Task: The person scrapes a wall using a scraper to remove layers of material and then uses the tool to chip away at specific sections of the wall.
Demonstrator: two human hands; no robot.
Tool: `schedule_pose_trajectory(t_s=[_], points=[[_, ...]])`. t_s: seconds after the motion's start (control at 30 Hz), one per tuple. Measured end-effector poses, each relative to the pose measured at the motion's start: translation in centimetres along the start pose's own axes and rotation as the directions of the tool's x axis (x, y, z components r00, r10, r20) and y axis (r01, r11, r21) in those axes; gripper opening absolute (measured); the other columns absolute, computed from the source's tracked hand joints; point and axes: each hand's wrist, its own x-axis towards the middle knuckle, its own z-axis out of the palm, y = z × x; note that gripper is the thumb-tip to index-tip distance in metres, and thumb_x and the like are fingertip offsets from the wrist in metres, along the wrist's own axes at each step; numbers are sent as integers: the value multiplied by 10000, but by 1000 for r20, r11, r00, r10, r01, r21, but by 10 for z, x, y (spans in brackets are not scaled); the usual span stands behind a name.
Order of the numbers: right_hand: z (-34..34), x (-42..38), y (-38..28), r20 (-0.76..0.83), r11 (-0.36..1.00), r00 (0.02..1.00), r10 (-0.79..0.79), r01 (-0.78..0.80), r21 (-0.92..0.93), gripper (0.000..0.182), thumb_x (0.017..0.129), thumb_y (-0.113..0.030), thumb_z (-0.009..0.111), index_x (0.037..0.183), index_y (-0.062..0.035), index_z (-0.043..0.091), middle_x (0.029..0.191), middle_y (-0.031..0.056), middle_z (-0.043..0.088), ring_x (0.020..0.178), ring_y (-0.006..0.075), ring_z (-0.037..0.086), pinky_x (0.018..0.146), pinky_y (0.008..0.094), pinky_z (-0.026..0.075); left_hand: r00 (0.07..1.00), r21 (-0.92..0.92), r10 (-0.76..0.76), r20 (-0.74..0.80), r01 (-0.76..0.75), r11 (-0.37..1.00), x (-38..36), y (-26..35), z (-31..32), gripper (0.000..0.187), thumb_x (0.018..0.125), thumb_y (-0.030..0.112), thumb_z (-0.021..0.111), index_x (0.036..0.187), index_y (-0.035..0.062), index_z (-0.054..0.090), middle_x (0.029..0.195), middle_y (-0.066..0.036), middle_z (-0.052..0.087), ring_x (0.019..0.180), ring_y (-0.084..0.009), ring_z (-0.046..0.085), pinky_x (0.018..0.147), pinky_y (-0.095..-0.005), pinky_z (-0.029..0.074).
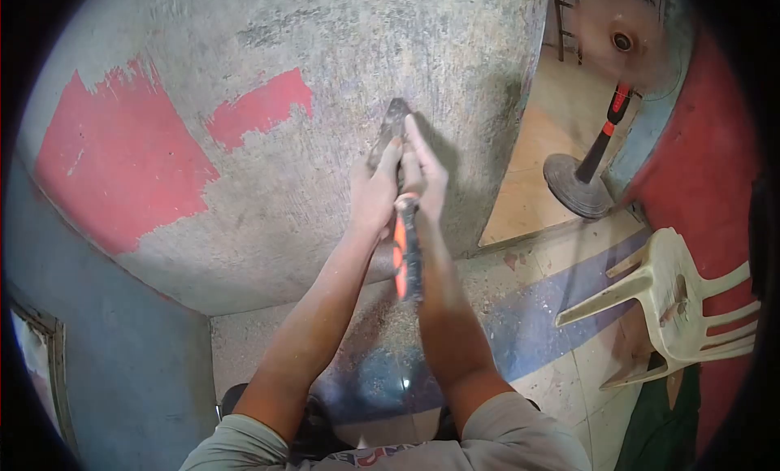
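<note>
Two hands, left hand and right hand, wrap their fingers tightly around a scraper, pressed against the wall. Its dark head pokes out above the fingers, touching the bare plaster; the orange-and-black handle hangs below the palms. Hands hide its middle, and the head is blurred. It runs almost vertical, head up.

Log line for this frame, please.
left hand: on scraper | right hand: on scraper | blade: against wall | nearby: plastic chair, fan
</note>
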Motion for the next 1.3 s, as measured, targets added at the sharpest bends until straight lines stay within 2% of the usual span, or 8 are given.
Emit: schedule_pose_trajectory(t_s=[0.27, 0.4, 0.43, 0.5, 0.67, 1.13, 1.17, 1.3], points=[[-6, 7, 5, 6, 984, 997, 72, -71, 160, 428, 1066, -39, 461, 1486, 29, 504, 1222, 79, 655, 1041, 105, 581, 915, 251, 471, 998, 365, 56, 8, -55, 929, 19, -4, 1, 414, 970, 353, 669, 874, -47, 722, 729, -71, 682, 638, -119, 601, 557, -337, 452], [-11, -5, 34, -17, 1000, 1000, -6, 7, 16, 409, 1070, -64, 483, 1463, 43, 519, 1374, 168, 630, 1248, 188, 570, 1052, 298, 434, 994, 180, 89, 64, -99, 979, 22, -40, -15, 301, 986, 264, 673, 941, -33, 701, 787, -59, 676, 678, -114, 616, 574, -307, 472], [-10, 2, 30, 16, 988, 991, -133, 131, 87, 407, 1067, -63, 490, 1458, 46, 522, 1374, 165, 630, 1243, 182, 572, 1051, 295, 435, 993, 166, 52, 108, -70, 984, 21, -35, -16, 257, 1000, 221, 673, 1054, -31, 678, 880, -65, 688, 747, -121, 651, 608, -289, 508], [-19, 10, 14, 32, 987, 986, -161, 162, -11, 407, 1056, -56, 507, 1446, 60, 524, 1368, 157, 635, 1227, 163, 574, 1045, 291, 441, 993, 217, 109, 42, -116, 969, 21, -23, 0, 305, 983, 245, 677, 873, -39, 697, 751, -31, 657, 661, -99, 596, 560, -303, 457], [-19, -2, 33, 39, 996, 997, 61, -63, 68, 418, 1041, -4, 462, 1448, 39, 543, 1387, 140, 624, 1193, 142, 581, 1018, 278, 457, 986, 84, 157, -60, -152, 985, 9, -42, 1, 366, 977, 256, 668, 770, -45, 695, 671, -21, 627, 622, -91, 551, 550, -315, 423], [-23, 14, 1, 21, 1000, 1000, 11, -11, 11, 407, 1029, -38, 497, 1424, 23, 575, 1218, 142, 709, 1066, 150, 629, 944, 280, 482, 993, 211, 121, 18, -122, 970, 20, -27, 6, 351, 974, 252, 660, 813, -55, 719, 696, -35, 650, 632, -94, 576, 560, -324, 443], [-25, 12, 1, 73, 992, 996, 40, -49, 114, 424, 1065, -22, 473, 1487, -8, 521, 987, -37, 590, 781, 34, 478, 680, 205, 422, 992, 175, 122, 25, -125, 977, 20, -32, 5, 348, 976, 250, 659, 819, -54, 720, 704, -34, 653, 634, -93, 577, 562, -321, 444], [-30, -3, 15, 88, 996, 993, 78, -75, -39, 430, 1060, -28, 458, 1484, -13, 531, 982, -36, 588, 766, 19, 455, 669, 194, 401, 996, 85, 94, -6, -93, 992, 8, -32, 8, 352, 981, 272, 667, 820, -38, 711, 730, -39, 664, 629, -91, 569, 554, -303, 433]])
